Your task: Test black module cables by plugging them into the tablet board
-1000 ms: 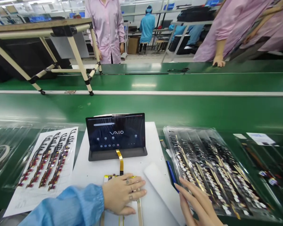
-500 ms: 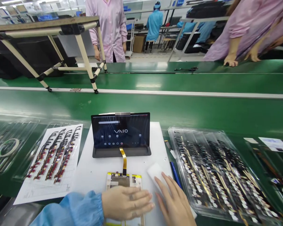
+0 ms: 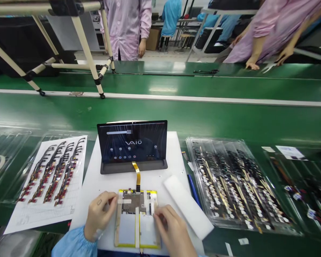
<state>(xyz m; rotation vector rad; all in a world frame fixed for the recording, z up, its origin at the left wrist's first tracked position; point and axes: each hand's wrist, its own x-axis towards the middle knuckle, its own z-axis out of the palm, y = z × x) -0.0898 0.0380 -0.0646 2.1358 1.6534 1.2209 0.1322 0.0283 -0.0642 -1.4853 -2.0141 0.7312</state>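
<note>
Fingers of the left hand point(image 3: 99, 210) curl inward, close together, their tips at the left edge of the circuit board point(image 3: 135, 201). Fingers of the right hand point(image 3: 171, 228) bend down together at the board's right side, among the tape strips point(image 3: 150, 204). Whether either hand pinches anything, I cannot tell. A blue sleeve point(image 3: 72, 244) covers the left wrist.

The board sits on the upper part of a flat, yellow-edged battery pack point(image 3: 128, 228), which lies on a white sheet point(image 3: 176, 160) directly between the hands. The pack's long axis runs away from the person, toward a tablet point(image 3: 132, 142). White tape crosses it, and a gold ribbon cable point(image 3: 136, 175) runs from its far edge to the tablet, which stands upright in a grey stand point(image 3: 133, 167) and shows a VAIO screen.

Just right of the pack, a white foam block point(image 3: 188, 207) lies diagonally, with a blue pen point(image 3: 193, 191) beyond it. Further right is a clear tray of flex cables point(image 3: 238, 185). To the left, red-and-black cables lie on a paper sheet point(image 3: 52, 178).

Beyond them stretches a green conveyor point(image 3: 176, 117). Across it stand co-workers in pink coats point(image 3: 125, 28).
</note>
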